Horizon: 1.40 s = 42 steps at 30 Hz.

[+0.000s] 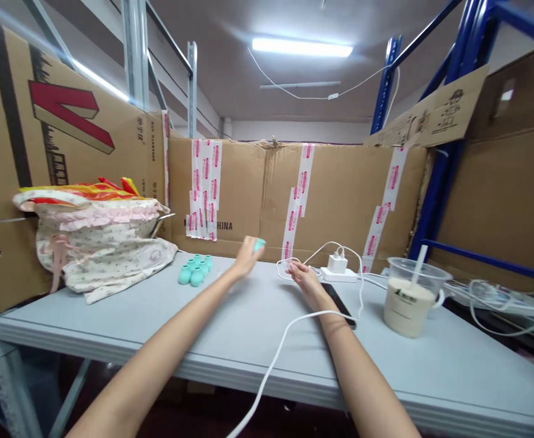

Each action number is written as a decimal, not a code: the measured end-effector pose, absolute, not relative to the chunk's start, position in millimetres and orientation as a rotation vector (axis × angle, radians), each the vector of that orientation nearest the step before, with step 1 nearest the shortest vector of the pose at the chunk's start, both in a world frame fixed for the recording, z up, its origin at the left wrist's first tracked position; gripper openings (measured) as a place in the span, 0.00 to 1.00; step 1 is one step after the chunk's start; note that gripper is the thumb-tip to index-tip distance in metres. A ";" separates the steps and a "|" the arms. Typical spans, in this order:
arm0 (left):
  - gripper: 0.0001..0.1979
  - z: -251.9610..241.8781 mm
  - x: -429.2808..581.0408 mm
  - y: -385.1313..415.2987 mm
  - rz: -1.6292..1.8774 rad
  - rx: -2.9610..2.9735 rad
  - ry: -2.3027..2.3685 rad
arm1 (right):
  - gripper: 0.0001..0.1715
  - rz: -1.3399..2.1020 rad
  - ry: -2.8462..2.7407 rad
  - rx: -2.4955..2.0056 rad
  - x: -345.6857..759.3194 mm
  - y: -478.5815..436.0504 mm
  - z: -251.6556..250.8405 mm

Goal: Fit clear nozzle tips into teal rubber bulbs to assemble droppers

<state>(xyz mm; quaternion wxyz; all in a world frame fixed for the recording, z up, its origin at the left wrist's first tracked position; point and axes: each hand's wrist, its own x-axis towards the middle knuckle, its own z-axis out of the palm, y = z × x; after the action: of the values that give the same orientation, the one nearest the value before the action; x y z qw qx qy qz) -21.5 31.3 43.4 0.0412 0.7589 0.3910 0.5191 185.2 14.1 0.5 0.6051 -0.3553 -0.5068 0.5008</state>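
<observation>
My left hand (pixel 246 258) is closed around a small teal pot-shaped piece (pixel 259 244), raised above the far middle of the table and slightly blurred. Several matching teal pieces (pixel 196 277), round with open tops, stand grouped on the tabletop to its left. My right hand (pixel 304 279) hovers near the white cable, its fingers loosely stretched towards the left with nothing visible in them. Under my right wrist lies a dark phone (pixel 337 301), partly covered by the arm. A white cable (pixel 289 328) crosses over my right forearm.
On the grey table (pixel 243 328), a white charger (pixel 337 264) sits on a power strip behind my right hand. A plastic cup with a straw (pixel 408 304) stands at right. A floral cloth bag (pixel 111 249) lies at left. Cardboard walls (pixel 243 182) enclose the back.
</observation>
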 end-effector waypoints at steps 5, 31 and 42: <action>0.11 -3.5 31.6 21.0 1.149 2.360 1.008 | 0.25 1.024 -1.203 -0.875 190.9 16.9 -1.0; 0.16 -1.2 4.7 10.8 1.133 2.652 1.108 | 0.20 1.198 -1.372 -0.825 186.6 3.8 2.5; 0.17 3.6 3.1 -0.9 0.938 2.887 1.324 | 0.19 1.276 -1.522 -0.936 191.0 -4.3 5.6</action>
<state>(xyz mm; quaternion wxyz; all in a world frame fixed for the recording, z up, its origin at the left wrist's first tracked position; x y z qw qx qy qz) 3.1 -0.9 3.6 -0.0850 0.8685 0.3984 0.2823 191.0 -4.3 5.6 0.4554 -0.3795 -0.6172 0.5174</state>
